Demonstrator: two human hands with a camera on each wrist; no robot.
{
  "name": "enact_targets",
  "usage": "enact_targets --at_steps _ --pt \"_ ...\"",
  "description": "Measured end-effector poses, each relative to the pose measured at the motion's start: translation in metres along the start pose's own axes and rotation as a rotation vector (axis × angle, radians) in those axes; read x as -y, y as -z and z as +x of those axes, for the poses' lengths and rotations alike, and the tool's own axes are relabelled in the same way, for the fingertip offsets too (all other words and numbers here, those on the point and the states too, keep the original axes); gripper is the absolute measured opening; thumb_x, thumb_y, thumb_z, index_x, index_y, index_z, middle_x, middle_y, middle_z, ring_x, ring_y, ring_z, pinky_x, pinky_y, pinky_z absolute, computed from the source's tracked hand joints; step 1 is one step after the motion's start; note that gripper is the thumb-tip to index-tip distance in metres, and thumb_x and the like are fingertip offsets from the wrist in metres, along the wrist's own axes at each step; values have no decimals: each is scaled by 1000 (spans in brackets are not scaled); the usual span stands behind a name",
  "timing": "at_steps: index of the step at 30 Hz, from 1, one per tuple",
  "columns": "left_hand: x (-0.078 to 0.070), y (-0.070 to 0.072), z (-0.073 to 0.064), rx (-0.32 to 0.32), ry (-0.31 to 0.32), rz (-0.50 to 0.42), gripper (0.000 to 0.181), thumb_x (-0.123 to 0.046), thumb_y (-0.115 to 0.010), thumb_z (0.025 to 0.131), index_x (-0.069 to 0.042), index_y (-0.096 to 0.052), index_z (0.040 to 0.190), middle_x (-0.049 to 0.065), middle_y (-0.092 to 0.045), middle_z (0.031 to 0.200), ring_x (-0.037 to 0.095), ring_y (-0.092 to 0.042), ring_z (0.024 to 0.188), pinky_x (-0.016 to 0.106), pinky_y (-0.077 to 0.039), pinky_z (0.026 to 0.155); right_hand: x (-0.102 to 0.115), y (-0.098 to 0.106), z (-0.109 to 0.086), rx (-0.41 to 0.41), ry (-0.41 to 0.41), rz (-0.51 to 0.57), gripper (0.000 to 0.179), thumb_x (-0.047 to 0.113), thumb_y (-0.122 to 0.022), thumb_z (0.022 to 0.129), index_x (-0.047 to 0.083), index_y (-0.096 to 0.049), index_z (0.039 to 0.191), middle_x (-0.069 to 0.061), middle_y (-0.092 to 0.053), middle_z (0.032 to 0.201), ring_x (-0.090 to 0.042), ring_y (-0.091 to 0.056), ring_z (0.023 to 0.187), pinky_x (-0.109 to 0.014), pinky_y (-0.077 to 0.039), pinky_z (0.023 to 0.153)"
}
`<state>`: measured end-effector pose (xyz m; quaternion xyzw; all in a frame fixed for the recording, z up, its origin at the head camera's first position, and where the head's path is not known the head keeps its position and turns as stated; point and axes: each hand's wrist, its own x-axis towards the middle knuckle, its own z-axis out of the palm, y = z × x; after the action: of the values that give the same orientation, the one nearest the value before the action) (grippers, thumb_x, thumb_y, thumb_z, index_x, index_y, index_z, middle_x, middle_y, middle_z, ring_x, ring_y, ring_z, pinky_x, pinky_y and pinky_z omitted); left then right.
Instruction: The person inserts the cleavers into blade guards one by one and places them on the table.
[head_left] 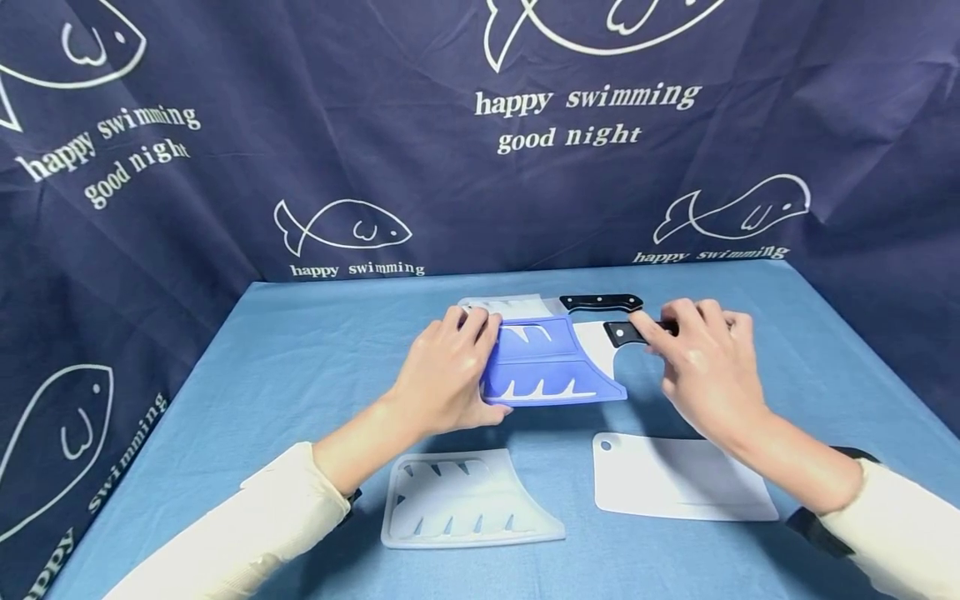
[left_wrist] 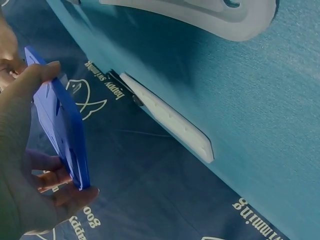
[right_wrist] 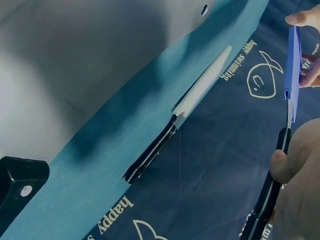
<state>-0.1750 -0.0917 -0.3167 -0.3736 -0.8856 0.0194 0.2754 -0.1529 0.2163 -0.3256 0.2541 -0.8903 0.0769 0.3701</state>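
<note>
My left hand (head_left: 450, 367) pinches the blue sheath (head_left: 551, 360), and my right hand (head_left: 708, 358) grips the cleaver (head_left: 594, 336) by its black handle (head_left: 621, 334), blade (head_left: 603, 357) partly covered, above the surface (head_left: 300, 358). Tilting one against the other could jam the blade; a loose pinch could drop the sheath.

My left sleeve (head_left: 240, 529), toward the left edge of the table (head_left: 322, 358), is a cream, off-white cloth, softly creased and fairly loose. Its cuff sits back from the wrist, with a fold standing out along one side. My right sleeve (head_left: 903, 525), nearer the table's right edge, is the same pale cream, wrinkled around its cuff. Under the left cuff shows a small black piece (head_left: 351, 505); under the right, a bigger dark block (head_left: 819, 533) (mostly tucked beneath, so I can't tell its full shape). My left hand (head_left: 446, 371) and right hand (head_left: 708, 362) are bare.
</note>
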Motion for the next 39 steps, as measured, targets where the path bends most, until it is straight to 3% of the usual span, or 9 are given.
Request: enact_targets --at_steps 13,19,29,39 --pt "-2 -1 2 18 22 -6 101 -64 -72 57 3 -51 129 15 -53 117 32 -48 97 41 -50 72 -2 -1 1 18 -6 -21 58 -8 -69 67 17 -61 119 -16 -53 95 -40 -46 85 -60 -32 73" --pt "0 -9 4 59 26 -11 102 -66 -72 57 3 -51 129 15 -53 116 32 -48 100 40 -51 74 -4 -7 1 76 -36 -17 55 -6 -69 68 17 -62 118 -15 -53 95 -38 -47 89 -58 -32 75" --pt "0 -23 8 237 52 -66 103 -70 -71 60 1 -51 133 14 -51 117 29 -46 99 39 -50 74 -8 -23 -2 277 -43 -31 58 -7 -70 65 12 -61 119 -12 -49 93 -34 -44 88 -52 -36 65" --pt "1 -44 12 479 136 -221 100 -70 -75 60 -6 -52 134 7 -48 116 24 -45 100 38 -48 76 -14 -42 -4 497 -76 3 50 -7 -62 75 9 -63 122 -8 -45 88 -31 -43 88 -45 -35 61"
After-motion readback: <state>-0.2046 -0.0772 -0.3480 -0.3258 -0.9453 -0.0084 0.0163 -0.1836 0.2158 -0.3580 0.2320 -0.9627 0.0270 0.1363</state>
